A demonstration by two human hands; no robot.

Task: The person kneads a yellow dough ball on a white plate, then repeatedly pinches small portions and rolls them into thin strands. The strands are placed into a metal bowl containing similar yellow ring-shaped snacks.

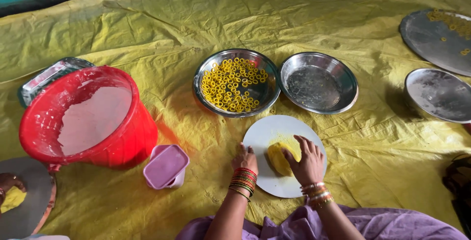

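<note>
Yellow plastic sheet [319, 19] on floor: left hand [245, 159] flat, steadying round white board [267, 132]; right hand [307, 160] fingers curled on yellow dough lump [277, 156].

No labels, signs or screens show. The nearest thing to a package is a small square lilac plastic box [166, 166], lying tilted just right of the red bucket [88, 117], at its base, on the yellow sheet [196, 19].

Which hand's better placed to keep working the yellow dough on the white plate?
Right hand: it lies on the yellow dough lump. Left hand rests at the white plate edge, likely steadying it.
</note>
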